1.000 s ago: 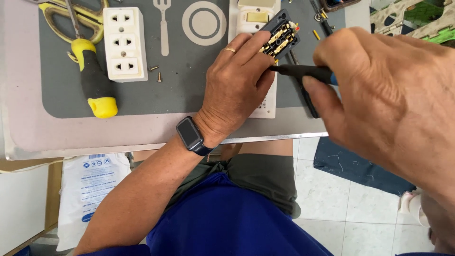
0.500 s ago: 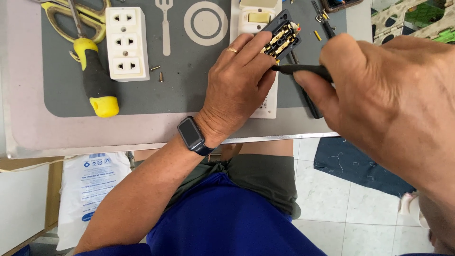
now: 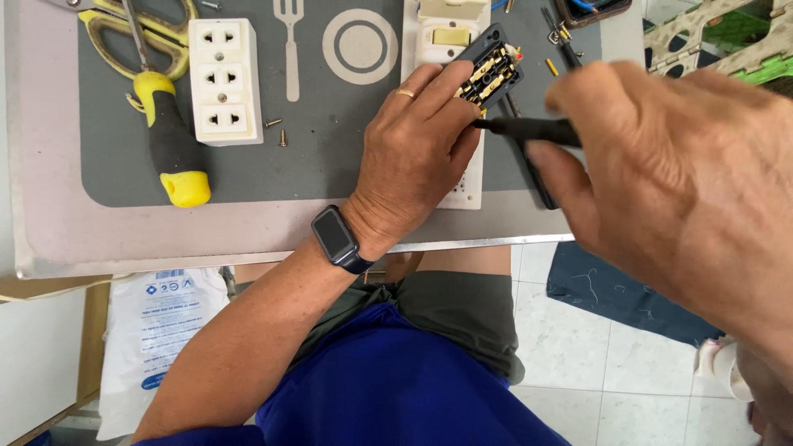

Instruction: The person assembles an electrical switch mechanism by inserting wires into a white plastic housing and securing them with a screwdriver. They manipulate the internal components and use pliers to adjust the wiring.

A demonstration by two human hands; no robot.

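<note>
Brass-contact socket insert (image 3: 493,74), pinched in left hand (image 3: 413,157) fingers; right hand (image 3: 661,182), fingers wrapped, has held the black screwdriver (image 3: 529,130) against it since earlier: work unchanged.

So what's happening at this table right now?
A person is working on electrical fittings. Their left hand holds up a small black part with brass contacts, while the right hand points a dark-handled tool at its edge. On the grey mat lie a white triple socket, a yellow-and-black screwdriver and loose screws.
</note>
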